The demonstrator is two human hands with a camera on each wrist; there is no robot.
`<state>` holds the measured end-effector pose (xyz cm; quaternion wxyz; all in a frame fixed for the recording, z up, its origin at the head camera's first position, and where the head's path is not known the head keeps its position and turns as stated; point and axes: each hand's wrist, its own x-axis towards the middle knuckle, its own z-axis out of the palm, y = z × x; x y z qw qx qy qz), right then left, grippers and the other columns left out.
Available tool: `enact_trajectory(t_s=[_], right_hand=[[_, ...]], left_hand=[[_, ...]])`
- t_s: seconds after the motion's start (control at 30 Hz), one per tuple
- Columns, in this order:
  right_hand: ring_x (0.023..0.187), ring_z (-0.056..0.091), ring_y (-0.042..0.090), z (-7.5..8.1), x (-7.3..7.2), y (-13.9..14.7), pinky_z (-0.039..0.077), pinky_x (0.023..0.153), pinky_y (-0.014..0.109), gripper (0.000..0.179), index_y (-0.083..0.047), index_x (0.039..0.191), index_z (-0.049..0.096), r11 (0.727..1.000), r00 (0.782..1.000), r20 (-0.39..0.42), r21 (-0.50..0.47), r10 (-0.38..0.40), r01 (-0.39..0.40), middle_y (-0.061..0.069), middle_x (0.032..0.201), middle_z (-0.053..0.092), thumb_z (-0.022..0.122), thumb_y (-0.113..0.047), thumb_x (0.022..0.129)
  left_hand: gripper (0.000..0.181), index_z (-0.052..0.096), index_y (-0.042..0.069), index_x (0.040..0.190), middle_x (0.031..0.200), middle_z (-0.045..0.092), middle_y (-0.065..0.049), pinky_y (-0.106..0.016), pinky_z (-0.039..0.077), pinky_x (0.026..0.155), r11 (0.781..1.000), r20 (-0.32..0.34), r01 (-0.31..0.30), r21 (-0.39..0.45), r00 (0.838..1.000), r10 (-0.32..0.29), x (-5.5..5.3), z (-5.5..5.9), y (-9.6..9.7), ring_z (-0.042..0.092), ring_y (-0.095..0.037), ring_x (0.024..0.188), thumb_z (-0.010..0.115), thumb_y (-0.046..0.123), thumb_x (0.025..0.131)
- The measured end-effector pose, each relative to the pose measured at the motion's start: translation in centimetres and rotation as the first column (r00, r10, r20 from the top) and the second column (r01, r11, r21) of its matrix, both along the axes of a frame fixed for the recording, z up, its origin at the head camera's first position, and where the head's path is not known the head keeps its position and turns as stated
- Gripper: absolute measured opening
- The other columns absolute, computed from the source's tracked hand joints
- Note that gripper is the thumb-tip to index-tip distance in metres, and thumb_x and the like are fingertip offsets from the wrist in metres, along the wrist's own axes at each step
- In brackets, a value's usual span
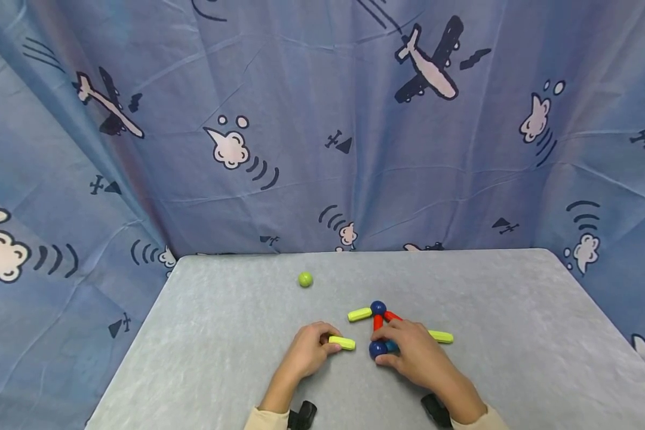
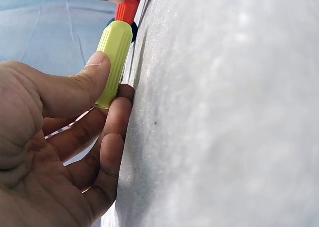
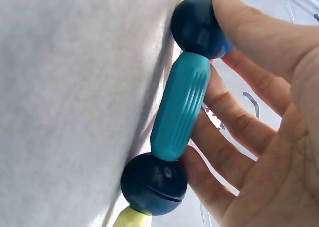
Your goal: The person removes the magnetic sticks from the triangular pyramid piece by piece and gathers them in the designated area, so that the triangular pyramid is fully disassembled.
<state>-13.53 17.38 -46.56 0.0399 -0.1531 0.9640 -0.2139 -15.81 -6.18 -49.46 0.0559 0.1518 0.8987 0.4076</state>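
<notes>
In the head view, the left hand [image 1: 306, 350] pinches a yellow rod [image 1: 342, 343], its tip just short of the near ball [image 1: 377, 350]. The right hand [image 1: 419, 355] is clamped on that blue ball. A red rod [image 1: 378, 322] seems to join it to the far ball [image 1: 378, 308], though fingertips hide the lower end; a second yellow rod [image 1: 359, 314] touches the far ball. A green ball [image 1: 305, 279] lies well apart on the grey table [image 1: 220, 334]. In the left wrist view, the thumb presses the pinched rod, other fingers curled beneath. In the right wrist view, a teal rod [image 3: 180, 107] links the gripped ball to another blue ball [image 3: 154, 183], where a yellow end [image 3: 132, 217] meets it.
</notes>
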Motion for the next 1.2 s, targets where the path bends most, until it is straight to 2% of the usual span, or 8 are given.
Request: enact_trajectory(t_s=[0.13, 0.37, 0.5, 0.67, 0.93, 1.2], right_hand=[[0.104, 0.061, 0.016, 0.1, 0.1, -0.1, 0.045, 0.097, 0.052, 0.034, -0.029, 0.103, 0.072, 1.0, 1.0, 0.013, 0.001, -0.008, 0.008, -0.009, 0.107, 0.066, 0.086, -0.037, 0.073], [0.094, 0.056, 0.01, 0.2, 0.3, 0.0, 0.046, 0.095, 0.048, 0.033, -0.03, 0.101, 0.073, 1.0, 1.0, 0.012, 0.016, -0.025, 0.024, -0.014, 0.099, 0.06, 0.087, -0.036, 0.072], [0.094, 0.057, 0.01, 0.2, 0.3, -0.2, 0.046, 0.095, 0.048, 0.033, -0.03, 0.1, 0.073, 0.999, 0.999, 0.008, 0.021, -0.033, 0.033, -0.014, 0.098, 0.061, 0.088, -0.037, 0.072], [0.101, 0.06, 0.015, 0.2, 0.3, -0.5, 0.045, 0.098, 0.05, 0.034, -0.03, 0.101, 0.073, 0.999, 0.998, 0.036, 0.021, -0.042, 0.041, -0.01, 0.104, 0.064, 0.088, -0.038, 0.072], [0.107, 0.06, 0.018, 0.2, 0.3, -0.4, 0.045, 0.099, 0.05, 0.033, -0.031, 0.101, 0.073, 0.999, 0.997, 0.053, 0.016, -0.048, 0.047, -0.008, 0.109, 0.065, 0.087, -0.038, 0.072], [0.107, 0.06, 0.018, 0.2, 0.2, -0.4, 0.045, 0.099, 0.05, 0.033, -0.032, 0.101, 0.073, 0.999, 0.998, 0.051, 0.013, -0.043, 0.042, -0.008, 0.11, 0.065, 0.087, -0.039, 0.072]], left_hand=[[0.011, 0.076, 0.011, 0.094, 0.076, 0.059, 0.004, -0.02, 0.039, 0.06, 1.0, 0.009, 0.001, 0.001, 1.0, -0.001, 0.0, 0.0, 0.0, 0.045, -0.002, 0.065, 0.078, 0.013, 0.084], [0.012, 0.076, 0.013, 0.096, 0.078, 0.06, 0.005, -0.021, 0.04, 0.06, 1.0, 0.034, 0.018, 0.015, 0.999, -0.019, 0.0, 0.4, 0.1, 0.046, -0.003, 0.066, 0.077, 0.016, 0.085], [0.012, 0.075, 0.014, 0.097, 0.08, 0.062, 0.006, -0.021, 0.04, 0.06, 1.0, 0.017, -0.011, 0.001, 1.0, 0.011, -0.1, 0.6, -0.5, 0.047, -0.003, 0.065, 0.078, 0.017, 0.085], [0.014, 0.075, 0.016, 0.098, 0.081, 0.062, 0.005, -0.023, 0.04, 0.058, 0.998, 0.013, -0.06, -0.027, 0.998, 0.06, -0.3, 0.9, -2.0, 0.048, -0.006, 0.065, 0.078, 0.017, 0.084], [0.015, 0.075, 0.015, 0.096, 0.082, 0.064, 0.002, -0.023, 0.041, 0.058, 0.993, -0.011, -0.09, -0.08, 0.996, 0.089, -1.5, 1.1, -4.3, 0.049, -0.008, 0.066, 0.08, 0.013, 0.082], [0.019, 0.074, 0.016, 0.091, 0.079, 0.063, 0.0, -0.028, 0.042, 0.059, 0.979, 0.028, -0.141, -0.146, 0.989, 0.147, -3.3, 1.7, -6.2, 0.051, -0.014, 0.066, 0.083, 0.007, 0.077]])
